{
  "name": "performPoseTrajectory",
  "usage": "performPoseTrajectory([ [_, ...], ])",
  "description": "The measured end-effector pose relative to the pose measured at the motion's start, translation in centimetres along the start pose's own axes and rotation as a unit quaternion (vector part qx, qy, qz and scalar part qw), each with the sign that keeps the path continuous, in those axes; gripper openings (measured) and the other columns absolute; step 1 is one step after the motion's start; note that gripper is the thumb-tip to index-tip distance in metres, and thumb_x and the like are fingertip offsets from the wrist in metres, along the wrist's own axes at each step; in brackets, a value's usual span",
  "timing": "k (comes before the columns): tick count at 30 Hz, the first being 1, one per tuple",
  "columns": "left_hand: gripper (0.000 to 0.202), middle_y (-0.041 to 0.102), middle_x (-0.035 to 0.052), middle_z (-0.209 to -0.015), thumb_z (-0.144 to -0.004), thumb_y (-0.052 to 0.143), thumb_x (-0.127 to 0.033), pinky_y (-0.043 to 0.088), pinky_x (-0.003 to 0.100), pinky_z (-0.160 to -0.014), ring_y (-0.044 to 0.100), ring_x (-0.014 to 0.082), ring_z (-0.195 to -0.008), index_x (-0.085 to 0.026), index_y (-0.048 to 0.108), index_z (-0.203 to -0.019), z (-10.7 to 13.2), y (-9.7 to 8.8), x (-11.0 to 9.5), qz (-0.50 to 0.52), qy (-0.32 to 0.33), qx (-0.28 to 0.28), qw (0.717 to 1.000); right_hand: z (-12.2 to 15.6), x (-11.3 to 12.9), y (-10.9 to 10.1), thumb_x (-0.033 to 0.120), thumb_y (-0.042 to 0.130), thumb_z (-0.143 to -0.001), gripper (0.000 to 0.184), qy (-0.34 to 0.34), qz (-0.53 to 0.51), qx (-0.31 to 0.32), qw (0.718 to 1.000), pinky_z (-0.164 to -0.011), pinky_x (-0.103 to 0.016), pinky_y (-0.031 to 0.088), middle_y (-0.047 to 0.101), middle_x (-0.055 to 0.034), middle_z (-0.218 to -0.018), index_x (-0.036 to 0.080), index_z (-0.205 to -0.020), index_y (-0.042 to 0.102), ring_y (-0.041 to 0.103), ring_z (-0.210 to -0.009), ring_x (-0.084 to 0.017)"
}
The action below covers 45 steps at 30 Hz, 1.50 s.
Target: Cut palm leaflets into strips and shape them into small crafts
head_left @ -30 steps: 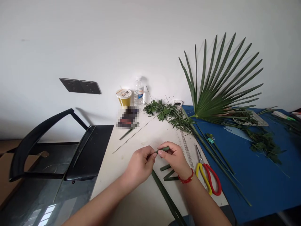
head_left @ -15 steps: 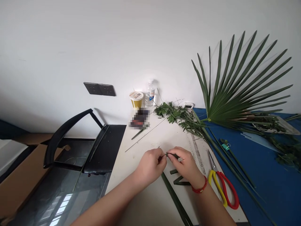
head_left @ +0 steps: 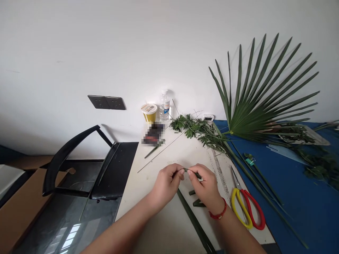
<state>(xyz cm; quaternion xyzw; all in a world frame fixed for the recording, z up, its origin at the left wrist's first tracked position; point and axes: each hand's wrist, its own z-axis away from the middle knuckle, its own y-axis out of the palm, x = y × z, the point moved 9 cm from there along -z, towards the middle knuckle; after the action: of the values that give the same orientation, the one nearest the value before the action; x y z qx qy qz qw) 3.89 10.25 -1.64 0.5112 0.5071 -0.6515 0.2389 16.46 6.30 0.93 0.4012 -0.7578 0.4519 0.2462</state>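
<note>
Over the white tabletop, my left hand point(head_left: 167, 181) is closed in a pinch on a narrow green palm leaf strip point(head_left: 186, 170). My right hand point(head_left: 206, 185), with a red cord bracelet at the wrist, pinches the same strip just beside it, so only a short bit shows between the thumbs. Part of the strip sticks out within the right fingers. Long dark green leaf blades point(head_left: 195, 222) run from below the hands toward the table's near edge. Folded leaf pieces point(head_left: 198, 203) lie partly hidden under my right hand.
Scissors point(head_left: 242, 201) with yellow and red handles lie right of my right hand. Beyond are cut leaf clusters point(head_left: 194, 127), a large fan palm leaf point(head_left: 246, 113), a bottle point(head_left: 164, 107) and a tub point(head_left: 149, 113). A black chair point(head_left: 113, 169) stands left.
The view has turned slightly right, so the surroundings sit further left. The fingertips have shifted on the strip, showing a short bent bit between them. Both hands keep their pinch.
</note>
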Motion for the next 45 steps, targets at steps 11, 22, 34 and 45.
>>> performPoseTrajectory([
  [11, 0.020, 0.053, -0.0003, -0.060, -0.086, 0.047, -0.017, 0.033, 0.028, -0.058, 0.047, 0.0161, -0.057, -0.022, 0.047, -0.066, 0.1, -0.8, -0.9, -0.168, 0.040, -0.047, 0.984, 0.4, 1.0, 1.6, 0.014, 0.046, -0.093, 0.020, -0.059, 0.064, 0.056, 0.995, -0.065, -0.035, 0.037, 0.057, -0.0042, -0.071, 0.021, -0.081, 0.061, 0.049, -0.068, -0.020],
  [22, 0.025, 0.059, -0.0004, -0.071, -0.095, 0.045, -0.034, 0.038, 0.027, -0.061, 0.050, 0.0154, -0.064, -0.021, 0.053, -0.075, -0.1, 0.0, 1.0, 0.020, -0.041, -0.028, 0.999, 0.3, -3.1, 1.4, 0.028, 0.055, -0.091, 0.018, 0.163, -0.149, 0.037, 0.975, -0.061, -0.030, 0.045, 0.061, -0.0007, -0.069, 0.021, -0.075, 0.061, 0.055, -0.065, -0.017],
  [34, 0.023, 0.056, -0.0011, -0.064, -0.089, 0.055, -0.036, 0.036, 0.026, -0.058, 0.046, 0.0126, -0.059, -0.019, 0.055, -0.074, 0.3, 2.8, 0.7, 0.159, -0.057, 0.210, 0.963, 0.8, -3.7, 2.7, 0.019, 0.058, -0.080, 0.019, 0.222, -0.244, 0.209, 0.921, -0.044, -0.021, 0.025, 0.040, 0.0076, -0.051, 0.020, -0.061, 0.055, 0.033, -0.047, -0.008],
  [45, 0.018, 0.041, -0.0048, -0.060, -0.088, 0.056, -0.028, 0.026, 0.025, -0.053, 0.033, 0.0103, -0.056, -0.017, 0.056, -0.073, 0.7, 2.2, 0.5, 0.149, -0.042, 0.217, 0.964, 1.0, -2.9, 3.8, 0.015, 0.053, -0.073, 0.017, 0.176, -0.258, 0.232, 0.921, -0.046, -0.023, 0.025, 0.038, 0.0068, -0.052, 0.021, -0.058, 0.048, 0.030, -0.049, -0.009],
])
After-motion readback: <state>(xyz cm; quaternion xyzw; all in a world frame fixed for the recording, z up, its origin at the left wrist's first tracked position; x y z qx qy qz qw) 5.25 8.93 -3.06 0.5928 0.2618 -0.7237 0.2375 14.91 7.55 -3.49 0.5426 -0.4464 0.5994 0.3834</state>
